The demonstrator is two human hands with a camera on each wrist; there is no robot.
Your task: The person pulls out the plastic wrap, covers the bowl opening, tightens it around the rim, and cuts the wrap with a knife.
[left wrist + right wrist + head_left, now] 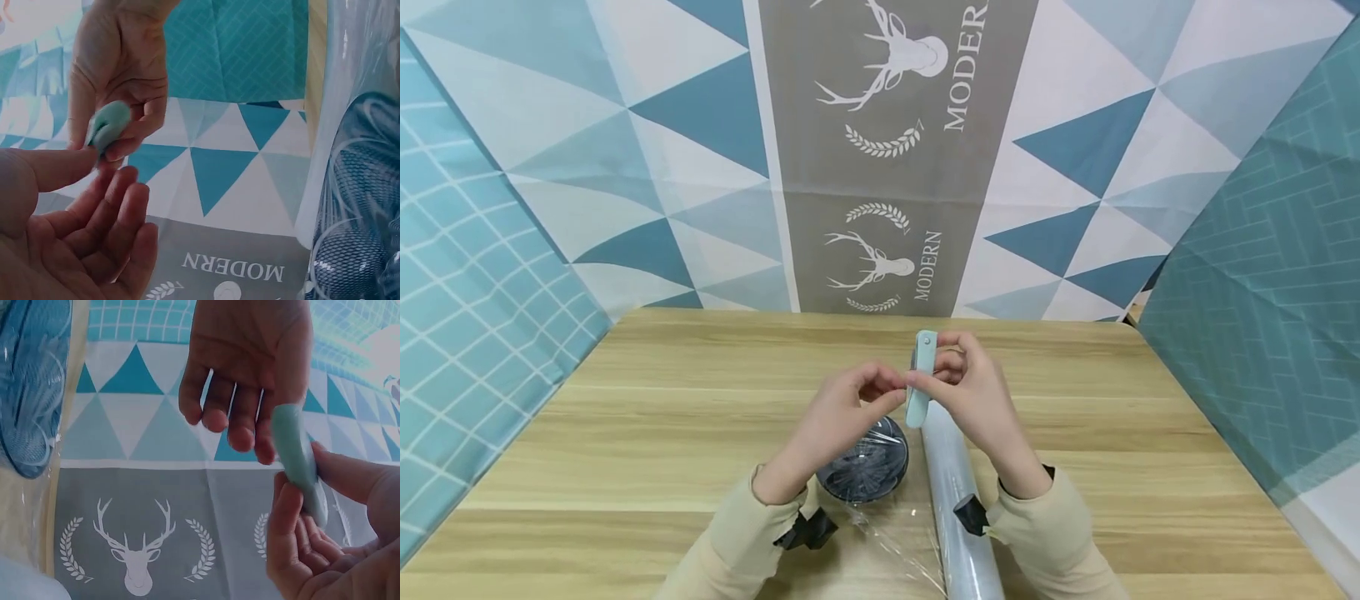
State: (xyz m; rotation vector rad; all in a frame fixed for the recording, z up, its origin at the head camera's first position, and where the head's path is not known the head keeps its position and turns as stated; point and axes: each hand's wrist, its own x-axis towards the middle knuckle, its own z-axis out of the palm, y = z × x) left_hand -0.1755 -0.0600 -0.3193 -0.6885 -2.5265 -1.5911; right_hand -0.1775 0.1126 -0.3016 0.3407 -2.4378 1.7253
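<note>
Right grip (976,385): I pinch knife (926,354)
Left grip (846,407): pinches it too
Bowl (868,468): wrapped, partly behind my left wrist
Roll (953,483): beside bowl

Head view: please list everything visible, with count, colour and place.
Table: one, light wood, lower half
Film roll: one, whitish, on the table
Round container: one, dark, left of the roll
Loose film: one sheet, clear, by the container
Small tool: one, mint green, in the right hand
Back cloth: one, grey, white and blue, behind the table
Side cloths: two, blue to teal, left and right of the table
Wrist pieces: two, black, by the sleeves
Sleeves: two, beige, on both forearms
Left hand: one, bare, fingertips at the tool
Right hand: one, bare, gripping the tool
</note>
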